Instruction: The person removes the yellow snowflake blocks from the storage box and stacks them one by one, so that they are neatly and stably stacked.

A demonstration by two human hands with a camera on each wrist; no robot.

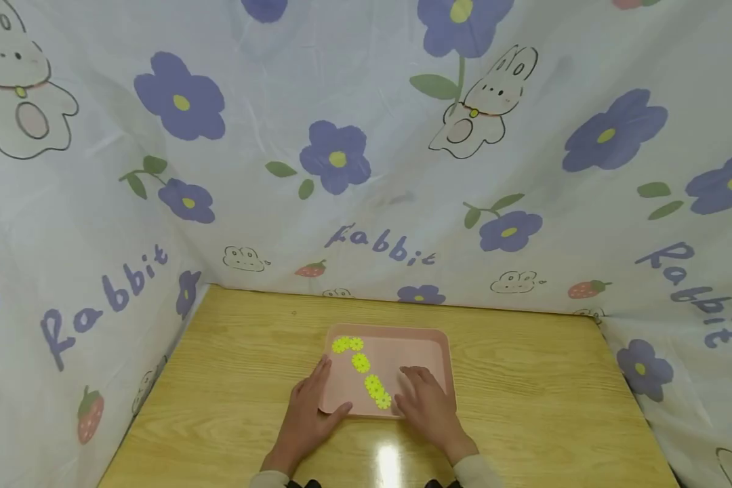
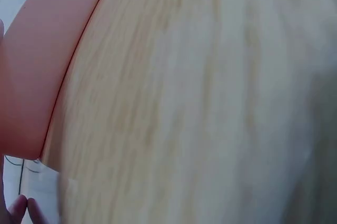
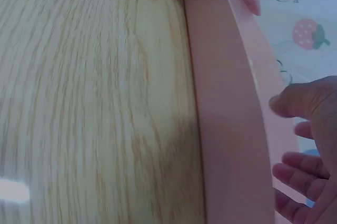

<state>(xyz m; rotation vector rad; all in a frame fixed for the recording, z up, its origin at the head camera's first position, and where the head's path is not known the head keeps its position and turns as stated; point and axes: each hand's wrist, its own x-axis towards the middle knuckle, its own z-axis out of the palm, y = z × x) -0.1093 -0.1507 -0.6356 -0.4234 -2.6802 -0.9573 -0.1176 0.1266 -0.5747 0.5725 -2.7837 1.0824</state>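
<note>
A shallow pink tray (image 1: 415,349) lies on the wooden table. Inside it, several small yellow flower-shaped pieces (image 1: 360,362) form a short row at the back left, then a slanting line down toward the front middle. My left hand (image 1: 308,415) rests at the tray's front left corner, its extended fingers along the left side and its thumb at the front rim. Over the front right part of the tray is my right hand (image 1: 430,408), fingers loosely bent. In the right wrist view its thumb (image 3: 295,100) and fingers stand apart with nothing between them.
The wooden table (image 1: 537,379) extends on both sides of the tray. White cloth (image 1: 378,217) printed with rabbits, purple flowers and strawberries hangs behind and along both sides. A bright light reflection shows on the tabletop in front of the tray.
</note>
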